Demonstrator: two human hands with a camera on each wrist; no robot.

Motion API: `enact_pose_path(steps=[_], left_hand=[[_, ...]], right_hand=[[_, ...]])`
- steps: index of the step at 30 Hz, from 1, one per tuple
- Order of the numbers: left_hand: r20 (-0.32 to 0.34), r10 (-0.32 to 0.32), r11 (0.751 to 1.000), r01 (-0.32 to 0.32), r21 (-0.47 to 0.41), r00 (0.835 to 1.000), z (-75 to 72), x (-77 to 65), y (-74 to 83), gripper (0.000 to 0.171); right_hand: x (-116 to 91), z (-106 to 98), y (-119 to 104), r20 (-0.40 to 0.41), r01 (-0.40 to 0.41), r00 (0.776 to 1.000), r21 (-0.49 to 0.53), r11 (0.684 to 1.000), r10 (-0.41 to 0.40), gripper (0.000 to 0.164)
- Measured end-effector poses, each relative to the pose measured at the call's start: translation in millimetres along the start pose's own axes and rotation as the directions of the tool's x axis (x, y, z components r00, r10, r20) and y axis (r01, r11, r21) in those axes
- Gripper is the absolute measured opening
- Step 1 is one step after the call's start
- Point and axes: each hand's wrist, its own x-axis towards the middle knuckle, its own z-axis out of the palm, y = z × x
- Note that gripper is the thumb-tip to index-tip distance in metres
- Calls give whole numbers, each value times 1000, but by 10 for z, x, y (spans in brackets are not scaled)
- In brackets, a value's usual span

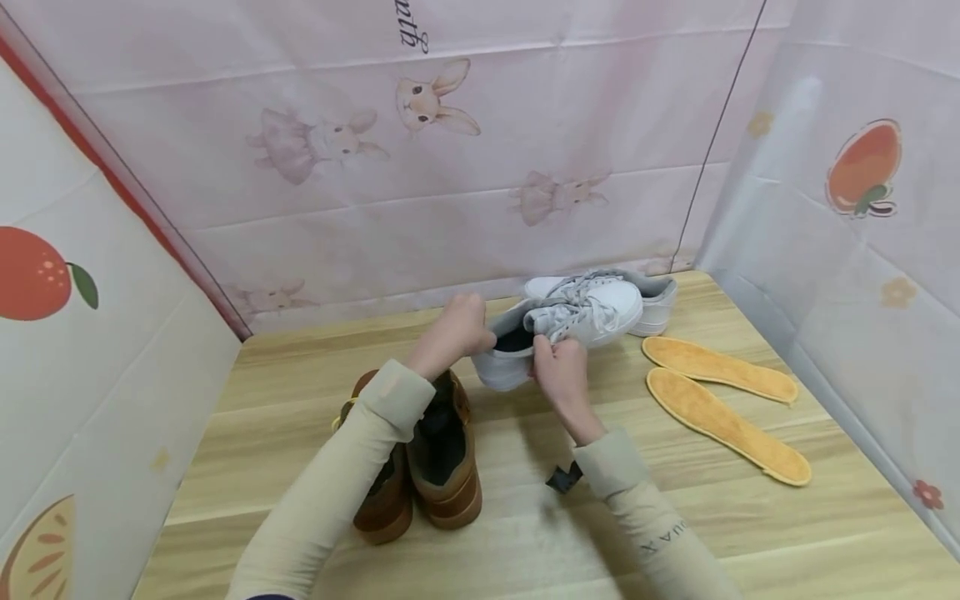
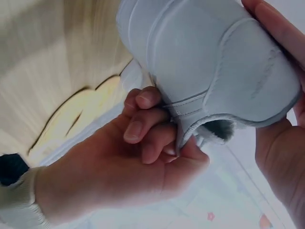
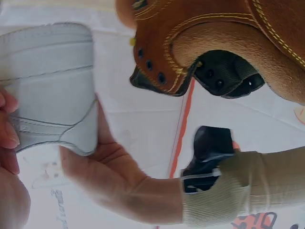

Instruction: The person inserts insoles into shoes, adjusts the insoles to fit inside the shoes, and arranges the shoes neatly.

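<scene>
A white lace-up sneaker [image 1: 501, 372] is between both hands, its heel towards me and its toe pointing right. My left hand [image 1: 453, 335] holds the left side of its heel opening. On the near side, my right hand [image 1: 562, 377] pinches the collar between thumb and curled fingers, as the left wrist view shows. Dark lining shows inside the shoe. Behind it lies a second white sneaker [image 1: 657, 310], partly covered by the held one. In the right wrist view, the held sneaker's grey-white side faces the camera.
A pair of brown shoes [image 1: 448, 492] with yellow laces stands left of the held sneaker, partly behind my left forearm. Two orange insoles [image 1: 731, 425] lie on the right of the wooden table [image 1: 510, 533]. Printed sheets [image 1: 360, 200] rise behind and at both sides.
</scene>
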Motion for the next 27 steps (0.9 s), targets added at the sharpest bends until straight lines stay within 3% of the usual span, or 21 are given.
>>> enact_pose_path(steps=[7,12,20,27], left_hand=[[-4,19,996,-19,-84,1000,-55,-293,29,34],[4,42,992,-41,-121,999,-72,-498,74,32],[-15,110,987,-111,-116,994,-5,-764,137,32],[-83,131,974,-144,-177,988,128,-962,170,27]], right_hand=[[-16,-155,-108,102,20,994,58,998,-26,50],[-31,-289,-172,230,4,973,78,997,-22,49],[-36,-520,-235,464,24,883,113,993,-74,45],[-34,-660,-241,564,84,818,78,993,-113,47]])
